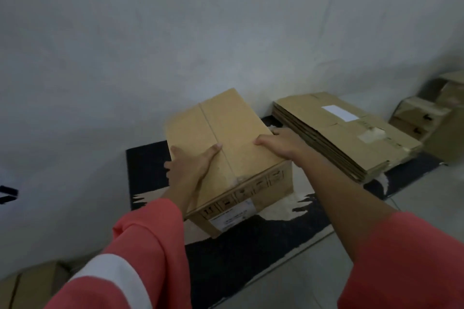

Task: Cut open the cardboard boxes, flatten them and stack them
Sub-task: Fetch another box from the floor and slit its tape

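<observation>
A closed brown cardboard box [233, 133] with a taped centre seam stands on a dark mat [251, 258] by the wall. My left hand [190, 163] grips its left top edge, thumb lying on the lid and fingers curled over the side. My right hand [278, 142] grips the right top edge, thumb on the lid and fingers bent down the far side. To the right lies a stack of several flattened boxes [339, 133], partly on the mat, the top one bearing a white label.
More unopened cardboard boxes [426, 120] stand at the far right against the wall. Another cardboard box [27, 283] shows at the bottom left corner. A small black object [7, 193] sits at the left edge. Grey floor lies to the lower right.
</observation>
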